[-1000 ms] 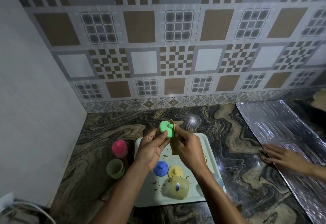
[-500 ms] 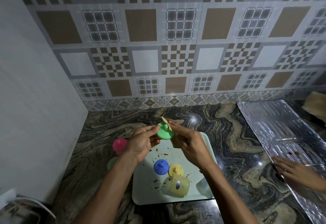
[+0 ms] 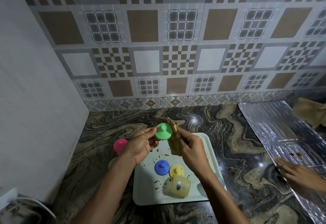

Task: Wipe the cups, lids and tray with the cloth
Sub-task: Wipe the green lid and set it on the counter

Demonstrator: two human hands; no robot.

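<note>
Cup [image 3: 173, 189], yellow, on tray [image 3: 146, 188], blue oval label [image 3: 178, 184] unreadable

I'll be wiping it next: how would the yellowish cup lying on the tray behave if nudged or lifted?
The yellowish cup lies on its side on the tray, so a nudge would probably roll it. It looks like translucent plastic, so likely light and fairly stiff. Brown smears near its rim might make it sticky or slick.

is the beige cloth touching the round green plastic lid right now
Touching. In the head view the beige cloth, gripped in the right hand, lies against the right rim of the round green lid pinched by the left hand, with no gap.
</note>
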